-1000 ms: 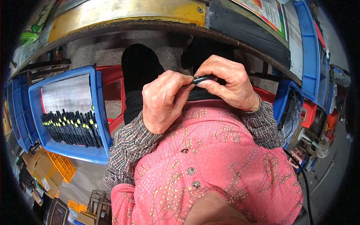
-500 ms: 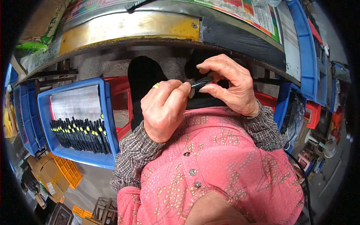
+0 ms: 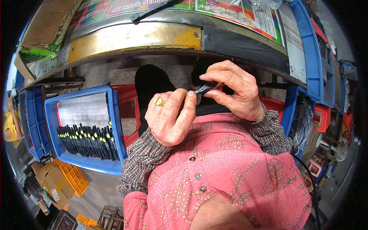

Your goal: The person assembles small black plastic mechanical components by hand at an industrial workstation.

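Over my lap, both hands hold a small, slim black piece (image 3: 206,88) with tiny light marks along its side. It looks like a handle, but its exact kind is not clear. My left hand (image 3: 168,119), with a gold ring, pinches the left end between thumb and fingers. My right hand (image 3: 237,92) grips the right end between thumb and curled fingers, which hide part of it. To my left, a blue bin (image 3: 118,126) holds a row of several slim black pieces (image 3: 86,142) with yellow dots, beside a pale sheet (image 3: 84,111).
A metal-edged workbench (image 3: 134,36) runs in front, with a long black tool (image 3: 151,12) on it. A cardboard box (image 3: 46,28) sits at its far left. Blue crates (image 3: 311,50) and a red stool (image 3: 323,117) stand right. Another person (image 3: 13,122) is far left.
The black piece has turned slightly, now showing its marked side. My left fingers have shifted along it, with the index finger more extended. The view has shifted, showing more of the bench.
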Demonstrator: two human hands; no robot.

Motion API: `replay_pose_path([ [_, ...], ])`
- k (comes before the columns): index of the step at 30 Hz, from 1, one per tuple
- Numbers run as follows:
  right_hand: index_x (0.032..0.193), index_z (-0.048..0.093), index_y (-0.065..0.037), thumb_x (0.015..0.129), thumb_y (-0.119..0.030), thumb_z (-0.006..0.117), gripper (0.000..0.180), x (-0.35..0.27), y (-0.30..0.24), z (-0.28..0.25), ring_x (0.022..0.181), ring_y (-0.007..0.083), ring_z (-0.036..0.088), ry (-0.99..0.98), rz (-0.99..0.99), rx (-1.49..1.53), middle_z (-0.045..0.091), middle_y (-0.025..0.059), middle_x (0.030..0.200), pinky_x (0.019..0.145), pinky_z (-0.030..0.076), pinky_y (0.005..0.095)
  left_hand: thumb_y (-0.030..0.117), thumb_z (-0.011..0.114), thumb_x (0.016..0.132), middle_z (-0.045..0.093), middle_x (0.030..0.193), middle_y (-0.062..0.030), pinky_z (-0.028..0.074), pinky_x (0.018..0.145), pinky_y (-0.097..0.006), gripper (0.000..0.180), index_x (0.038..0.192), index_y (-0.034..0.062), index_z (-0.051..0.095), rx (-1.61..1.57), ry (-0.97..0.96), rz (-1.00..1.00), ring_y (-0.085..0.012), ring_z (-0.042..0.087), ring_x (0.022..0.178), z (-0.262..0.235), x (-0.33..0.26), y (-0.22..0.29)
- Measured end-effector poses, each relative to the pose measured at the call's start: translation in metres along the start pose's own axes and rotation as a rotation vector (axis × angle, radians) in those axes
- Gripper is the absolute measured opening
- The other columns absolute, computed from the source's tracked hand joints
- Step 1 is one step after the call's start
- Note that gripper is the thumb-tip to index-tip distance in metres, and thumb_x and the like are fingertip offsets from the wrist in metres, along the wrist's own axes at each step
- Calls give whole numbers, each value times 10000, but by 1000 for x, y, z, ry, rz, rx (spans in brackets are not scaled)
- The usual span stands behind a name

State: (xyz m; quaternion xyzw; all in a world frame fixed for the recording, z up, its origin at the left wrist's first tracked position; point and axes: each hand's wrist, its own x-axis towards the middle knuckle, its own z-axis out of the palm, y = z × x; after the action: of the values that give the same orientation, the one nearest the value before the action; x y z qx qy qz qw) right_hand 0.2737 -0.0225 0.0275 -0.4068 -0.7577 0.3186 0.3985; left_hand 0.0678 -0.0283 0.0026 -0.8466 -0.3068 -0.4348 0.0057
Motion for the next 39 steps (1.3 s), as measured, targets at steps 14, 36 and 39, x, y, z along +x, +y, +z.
replay_pose_path([
  [14,1079,655,-2,725,46,750,369,11,0,-7,786,133,616,43,-35,-52,606,117,1018,601,529,228,2,690,644,613,877,-146,466,557,-310,279,919,-34,663,28,24,19,-215,602,681,2,10,-5],
  [36,1018,643,0,759,30,727,274,38,-10,-38,707,126,602,159,-31,-124,595,97,968,576,496,253,41,724,733,647,896,-69,458,782,-381,206,919,88,649,216,46,-203,-263,620,836,20,87,-74],
  [39,1010,642,-1,757,13,727,267,44,-9,-42,723,160,604,140,-11,-161,598,103,957,592,491,278,55,715,740,638,879,-70,446,775,-390,175,900,93,654,266,-32,-220,-277,601,845,22,94,-79],
])
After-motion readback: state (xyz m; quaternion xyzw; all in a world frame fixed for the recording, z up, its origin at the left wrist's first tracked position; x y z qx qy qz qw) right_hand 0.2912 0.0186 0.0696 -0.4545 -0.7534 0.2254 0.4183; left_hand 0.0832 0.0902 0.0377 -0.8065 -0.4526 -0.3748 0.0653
